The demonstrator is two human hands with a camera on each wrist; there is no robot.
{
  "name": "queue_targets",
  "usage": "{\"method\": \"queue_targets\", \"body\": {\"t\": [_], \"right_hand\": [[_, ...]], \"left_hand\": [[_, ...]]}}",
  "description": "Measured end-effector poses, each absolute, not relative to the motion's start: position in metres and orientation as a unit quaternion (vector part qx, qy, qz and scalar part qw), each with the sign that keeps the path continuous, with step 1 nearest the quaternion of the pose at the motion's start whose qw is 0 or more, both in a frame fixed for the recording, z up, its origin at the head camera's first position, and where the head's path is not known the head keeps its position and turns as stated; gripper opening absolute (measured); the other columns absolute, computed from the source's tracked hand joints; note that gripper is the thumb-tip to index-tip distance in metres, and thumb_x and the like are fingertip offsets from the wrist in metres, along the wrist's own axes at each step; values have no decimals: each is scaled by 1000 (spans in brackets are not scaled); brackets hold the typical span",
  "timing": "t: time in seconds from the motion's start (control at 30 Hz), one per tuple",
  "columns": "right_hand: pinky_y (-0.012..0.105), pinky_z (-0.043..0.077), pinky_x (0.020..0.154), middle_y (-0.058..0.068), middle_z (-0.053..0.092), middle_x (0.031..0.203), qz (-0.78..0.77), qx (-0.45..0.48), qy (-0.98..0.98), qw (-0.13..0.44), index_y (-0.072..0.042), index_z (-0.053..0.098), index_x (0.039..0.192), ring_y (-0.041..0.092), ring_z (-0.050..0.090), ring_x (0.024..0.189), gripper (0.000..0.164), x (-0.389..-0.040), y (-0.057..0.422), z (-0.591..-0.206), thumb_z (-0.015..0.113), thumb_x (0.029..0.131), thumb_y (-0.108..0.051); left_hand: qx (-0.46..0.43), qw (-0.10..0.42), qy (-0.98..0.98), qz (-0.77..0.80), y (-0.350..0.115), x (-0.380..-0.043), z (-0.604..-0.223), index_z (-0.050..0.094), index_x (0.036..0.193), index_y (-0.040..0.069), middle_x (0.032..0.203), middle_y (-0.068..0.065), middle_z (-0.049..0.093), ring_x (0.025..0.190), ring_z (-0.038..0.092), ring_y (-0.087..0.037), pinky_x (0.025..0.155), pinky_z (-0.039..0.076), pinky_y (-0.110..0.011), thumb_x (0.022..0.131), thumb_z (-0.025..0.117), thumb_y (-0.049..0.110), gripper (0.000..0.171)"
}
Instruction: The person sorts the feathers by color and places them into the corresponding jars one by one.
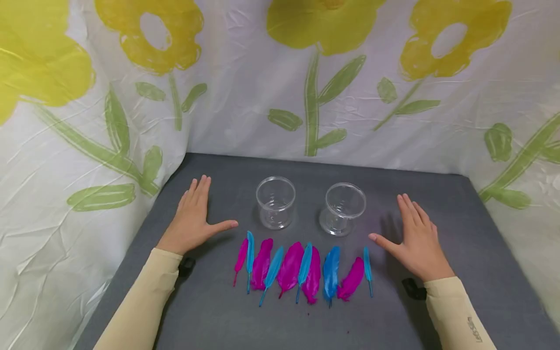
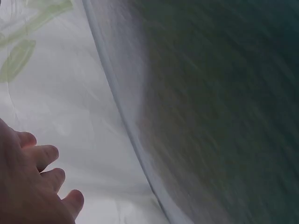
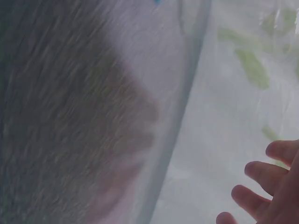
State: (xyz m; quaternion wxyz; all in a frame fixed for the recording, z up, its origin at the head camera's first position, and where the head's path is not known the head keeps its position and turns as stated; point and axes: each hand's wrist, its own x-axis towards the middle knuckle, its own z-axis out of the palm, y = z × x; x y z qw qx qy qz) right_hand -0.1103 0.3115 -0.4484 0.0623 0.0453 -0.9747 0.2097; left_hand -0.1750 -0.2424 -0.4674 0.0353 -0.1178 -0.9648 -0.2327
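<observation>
My left hand [image 1: 192,218] is held with straight fingers and the thumb spread, left of a row of feathers, holding nothing. On the other side my right hand [image 1: 417,238] has its fingers extended and thumb pointing inward, also holding nothing. Between them lie several magenta feathers [image 1: 290,267] and several blue feathers [image 1: 331,272], side by side with some overlapping. Behind the row stand a clear cup [image 1: 276,204] on the left and another clear cup [image 1: 343,209] on the right. In the wrist views only the fingers [image 2: 44,154] of each hand show, with no feather or cup near them.
A dark grey cloth [image 1: 280,325] covers the table. White sheets with painted yellow flowers [image 1: 323,24] hang behind and at both sides. A dark wrist device [image 1: 186,267] sits by the left cuff, and a similar one [image 1: 414,289] by the right.
</observation>
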Motion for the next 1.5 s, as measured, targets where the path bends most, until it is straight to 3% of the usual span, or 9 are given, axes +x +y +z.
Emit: {"method": "queue_targets", "body": {"t": [0.4,0.6,0.8,0.97,1.13,1.33,1.5], "right_hand": [[84,21,115,8,20,182,249,105,-955,118,-25,13,176,40,17,166,122,-93,265,-419,88,85,-57],[81,22,119,7,23,181,243,149,-949,135,-23,18,175,39,19,166,120,-94,232,-408,90,84,-54],[75,28,120,6,28,180,222,218,-938,153,-21,23,174,39,26,164,119,-88,194,-402,89,83,-58],[71,35,120,5,36,177,198,267,-930,156,-21,28,173,35,32,162,114,-80,162,-402,84,84,-66],[63,45,120,5,53,165,185,334,-911,157,-16,47,164,31,49,153,97,-75,133,-405,87,86,-58],[43,54,114,1,66,150,146,433,-880,129,-18,64,151,21,59,142,71,-73,91,-414,87,90,-47],[39,57,110,-2,72,140,78,486,-867,81,-24,70,142,16,64,133,57,-71,63,-432,87,91,-42]], "left_hand": [[-170,16,-947,-270,-190,-190,-456,-4,175,23,184,0,1,172,-4,-29,137,8,-63,77,74,88,141],[-174,-19,-929,-326,-179,-193,-454,-3,175,29,184,3,2,172,0,-27,132,21,-70,74,80,85,142],[-183,-55,-893,-406,-164,-200,-462,6,175,36,182,8,14,169,20,-23,129,33,-64,73,91,71,137],[-198,-68,-879,-428,-156,-206,-464,13,175,31,178,2,32,160,40,-28,125,41,-62,75,97,55,132],[-220,-92,-863,-445,-152,-214,-460,15,175,28,175,-1,37,151,50,-37,120,47,-60,78,96,54,128],[-259,-99,-849,-450,-154,-219,-459,21,173,24,174,-1,41,158,44,-29,127,41,-55,85,92,50,116],[-260,-98,-843,-460,-152,-218,-460,28,171,28,172,0,44,156,47,-30,126,42,-53,87,91,49,107]]}}
